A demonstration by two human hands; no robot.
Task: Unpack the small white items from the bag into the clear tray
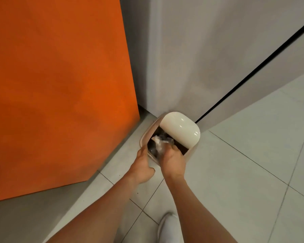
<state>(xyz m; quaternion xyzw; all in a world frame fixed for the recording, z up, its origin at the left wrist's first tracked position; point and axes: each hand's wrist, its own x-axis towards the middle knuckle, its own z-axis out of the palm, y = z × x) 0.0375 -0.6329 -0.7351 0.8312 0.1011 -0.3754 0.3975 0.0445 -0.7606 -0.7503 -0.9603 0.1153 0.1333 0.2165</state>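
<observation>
You are gripping the crumpled bag in your right hand inside the bin at the floor's wall corner, left hand resting straight-fingered on its rim; probably discarding, with letting go coming next.

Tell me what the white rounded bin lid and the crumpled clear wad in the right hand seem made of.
The white rounded bin lid: probably hard plastic, smooth and glossy, given its bright highlight streak. The crumpled clear wad: likely thin plastic film, see-through with shiny creases.
</observation>
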